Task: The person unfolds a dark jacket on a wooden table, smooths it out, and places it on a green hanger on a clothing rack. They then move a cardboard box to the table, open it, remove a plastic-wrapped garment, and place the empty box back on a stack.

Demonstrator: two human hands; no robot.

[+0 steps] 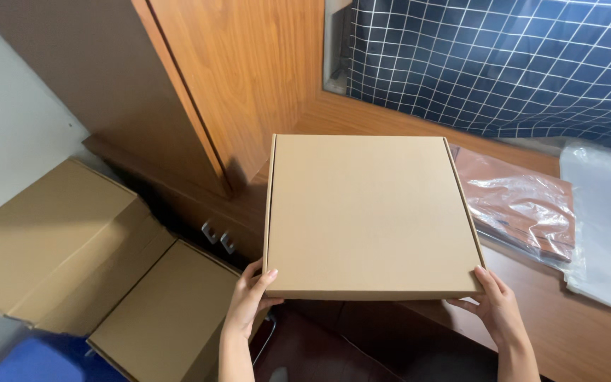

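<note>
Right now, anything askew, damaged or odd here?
Nothing damaged. The flat cardboard box is closed and undented, gripped at its near corners by the left hand and right hand. Its near edge overhangs the wooden counter.

Surface: a brown wooden surface (pixel 574 339) running along the right, its near edge bare.
Plastic-wrapped item: a flat reddish-brown pack in clear film (pixel 525 205) lying on the surface.
Plastic sheet: a pale translucent bag (pixel 609 226) at the far right, overlapping the pack's edge.
Curtain: dark blue cloth with a white grid (pixel 503 64) hanging behind the surface.
Cabinet: a wood-grain panel (pixel 249 78) standing upright at top centre.
Cardboard boxes: two closed brown cartons (pixel 58 240) and (pixel 171 311) side by side at lower left.
Blue object: a blue shape (pixel 37 361) at the bottom left corner, kind unclear.
</note>
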